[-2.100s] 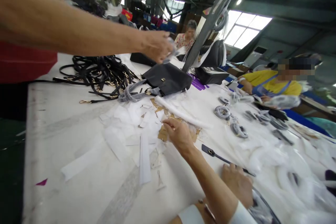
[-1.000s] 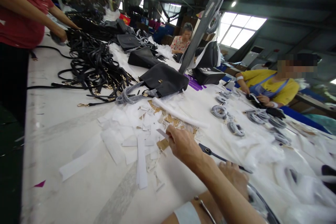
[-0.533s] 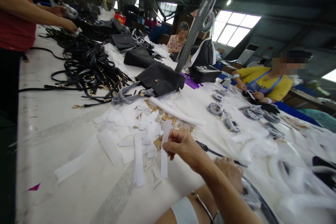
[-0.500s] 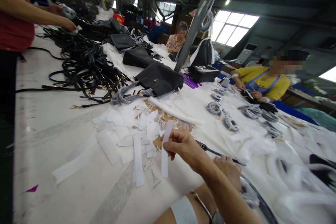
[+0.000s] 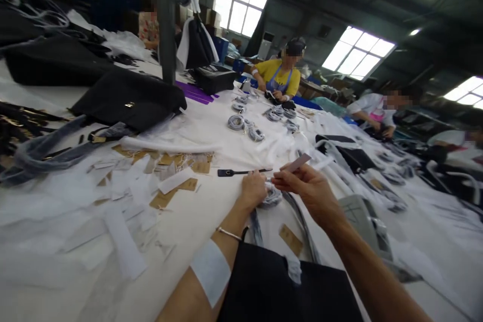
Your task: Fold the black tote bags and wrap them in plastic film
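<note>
My right hand pinches a white paper strip between thumb and fingers. Beside it, my left hand is closed, its fingertips hidden; what it grips cannot be made out. A plastic-wrapped coil lies at the fingers of both hands. Just beyond my left hand, a black leather tab with a metal ring rests on the table. Below the hands stands a black bag, with wrapped handles rising from it. A brown tag is near these handles.
Loose white strips and brown tags are heaped left. Another black bag lies behind them, near a metal post. Several wrapped coils sit farther off. Co-workers, one in a yellow shirt, work across the table.
The view has swung right. My right hand has carried the paper strip from the heap across to my left hand. The black bag below the hands has come into view.
</note>
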### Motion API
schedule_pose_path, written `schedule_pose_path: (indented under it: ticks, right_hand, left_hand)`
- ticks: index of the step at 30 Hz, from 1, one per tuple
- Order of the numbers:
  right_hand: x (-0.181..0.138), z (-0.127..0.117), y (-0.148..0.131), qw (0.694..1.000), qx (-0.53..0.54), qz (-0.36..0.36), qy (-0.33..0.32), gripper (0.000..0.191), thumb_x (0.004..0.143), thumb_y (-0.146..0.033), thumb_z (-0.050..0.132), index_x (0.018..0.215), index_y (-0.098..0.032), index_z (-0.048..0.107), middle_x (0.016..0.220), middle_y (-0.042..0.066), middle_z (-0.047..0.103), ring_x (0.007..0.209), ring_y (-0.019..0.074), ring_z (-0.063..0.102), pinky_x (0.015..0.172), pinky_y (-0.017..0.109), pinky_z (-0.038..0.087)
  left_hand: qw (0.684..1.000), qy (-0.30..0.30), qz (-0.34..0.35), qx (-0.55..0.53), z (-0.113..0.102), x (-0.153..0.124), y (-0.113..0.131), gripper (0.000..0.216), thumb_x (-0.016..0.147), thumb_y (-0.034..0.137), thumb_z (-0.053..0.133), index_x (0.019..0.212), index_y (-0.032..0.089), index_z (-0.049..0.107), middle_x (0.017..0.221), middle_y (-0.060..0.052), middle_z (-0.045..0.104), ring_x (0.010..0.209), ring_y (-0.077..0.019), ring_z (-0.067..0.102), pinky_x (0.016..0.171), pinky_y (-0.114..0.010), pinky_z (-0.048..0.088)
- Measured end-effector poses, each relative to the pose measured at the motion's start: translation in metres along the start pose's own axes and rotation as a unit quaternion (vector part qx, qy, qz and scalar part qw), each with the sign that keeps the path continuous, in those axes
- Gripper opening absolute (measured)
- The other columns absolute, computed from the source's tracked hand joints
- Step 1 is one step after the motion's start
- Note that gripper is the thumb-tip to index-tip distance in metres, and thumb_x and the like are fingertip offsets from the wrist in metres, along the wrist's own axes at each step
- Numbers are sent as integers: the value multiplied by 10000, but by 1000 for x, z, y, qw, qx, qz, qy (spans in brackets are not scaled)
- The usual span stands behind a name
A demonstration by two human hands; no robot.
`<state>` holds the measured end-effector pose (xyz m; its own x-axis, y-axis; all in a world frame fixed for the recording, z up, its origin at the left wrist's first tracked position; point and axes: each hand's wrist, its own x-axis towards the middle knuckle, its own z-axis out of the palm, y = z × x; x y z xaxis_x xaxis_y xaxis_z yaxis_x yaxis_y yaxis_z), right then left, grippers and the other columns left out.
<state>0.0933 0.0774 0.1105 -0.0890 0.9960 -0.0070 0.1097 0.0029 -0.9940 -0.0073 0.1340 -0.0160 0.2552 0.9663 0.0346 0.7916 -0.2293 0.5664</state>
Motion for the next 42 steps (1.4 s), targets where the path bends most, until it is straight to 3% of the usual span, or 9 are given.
schedule_pose_path:
  ticks: [3, 5, 12, 18, 20, 24, 36, 39, 42]
  right_hand:
    - [-13, -21, 21, 995, -6, -10, 98, 418, 639, -451, 815, 856, -166, 600, 800, 67, 734, 726, 224, 720, 706, 355, 599]
    - [-18, -26, 39, 992, -1, -8, 127, 407, 663, -467, 796, 851, -164, 600, 827, 76, 737, 736, 225, 719, 704, 354, 601]
    - [-17, -28, 78, 986, -63, -90, 124, 311, 716, -434, 754, 852, -161, 694, 766, 43, 706, 667, 175, 648, 609, 290, 536]
    - [-17, -36, 84, 976, -38, -119, 177, 260, 754, -411, 725, 844, -171, 683, 776, 48, 710, 738, 203, 671, 707, 330, 549]
    - [-18, -40, 86, 978, -50, -128, 157, 228, 763, -391, 721, 840, -181, 678, 797, 45, 710, 758, 206, 678, 724, 330, 552]
    - [-16, -45, 98, 971, -175, -136, 91, 141, 796, -347, 688, 814, -207, 688, 789, 24, 707, 740, 192, 672, 710, 299, 533]
    - [-15, -41, 105, 952, -239, -176, 68, 40, 836, -220, 630, 831, -221, 669, 776, -4, 694, 702, 164, 667, 667, 261, 523]
    - [-11, -37, 115, 941, -250, -219, 65, 60, 852, -191, 608, 840, -221, 659, 799, 4, 684, 731, 163, 662, 693, 269, 530]
    - [-3, -35, 128, 906, -287, -300, 81, 109, 861, -147, 579, 860, -227, 653, 862, 21, 686, 821, 177, 654, 759, 303, 527]
  left_hand:
    - [1000, 17, 0, 18, -2, 3, -5, 324, 817, 243, 567, 1127, 170, 624, 1171, -136, 576, 1111, -283, 516, 922, -378, 448]
    - [1000, 21, 0, 22, -2, 5, -6, 328, 795, 217, 569, 1114, 181, 633, 1144, -124, 591, 1075, -268, 535, 906, -356, 453]
    - [999, 45, 1, 17, 0, 4, -5, 311, 791, 251, 576, 1086, 194, 656, 1079, -110, 621, 1031, -250, 563, 884, -323, 449]
    - [998, 56, 3, 11, -1, 6, -4, 357, 803, 257, 586, 1156, 214, 616, 1118, -86, 599, 1017, -218, 581, 875, -289, 451]
    - [998, 57, 5, 4, -2, 7, -5, 365, 801, 254, 595, 1165, 229, 610, 1130, -74, 591, 990, -208, 593, 864, -284, 458]
    - [998, 60, 15, -26, -3, 9, -8, 364, 788, 214, 605, 1150, 238, 626, 1103, -58, 591, 991, -202, 598, 893, -282, 456]
    - [993, 72, 65, -74, -4, 10, -9, 425, 741, 85, 584, 1154, 168, 636, 1043, -72, 577, 963, -190, 591, 932, -280, 456]
    - [991, 72, 78, -79, -6, 10, -8, 442, 721, 46, 562, 1142, 159, 637, 1037, -72, 577, 951, -185, 590, 933, -279, 457]
    - [989, 74, 88, -90, -8, 10, -7, 438, 710, 26, 546, 1119, 149, 645, 1020, -73, 580, 948, -185, 585, 932, -284, 458]
